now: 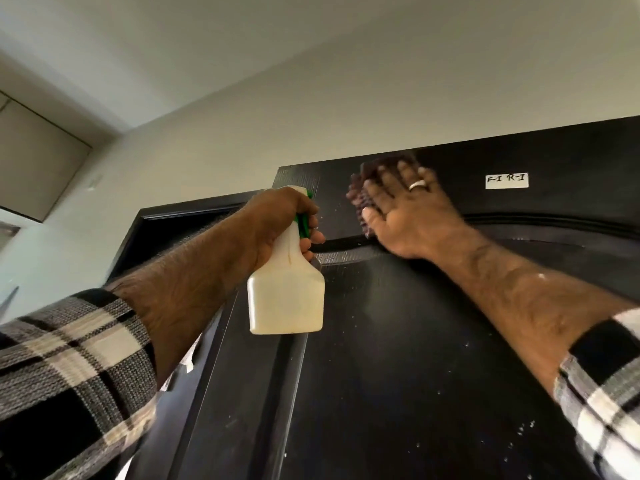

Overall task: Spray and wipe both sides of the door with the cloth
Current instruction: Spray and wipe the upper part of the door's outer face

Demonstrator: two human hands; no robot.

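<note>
- Dark door (398, 358), flecked with spray droplets, is being wiped near its top edge.
- Right hand (408, 209) presses the cloth (360, 195) flat there; left hand (277, 223) is clamped around the spray bottle (285, 292).
- Next, likely: wiping downward through the droplets.

Pale walls (242, 133) meet a white ceiling (311, 36); recessed panel (38, 161) upper left.

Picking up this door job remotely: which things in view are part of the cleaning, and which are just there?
In use:
- door, dark, speckled with droplets
- spray bottle in the left hand
- cloth pressed flat under the right hand

Just there:
- white label near the door's top
- door frame
- wall
</note>
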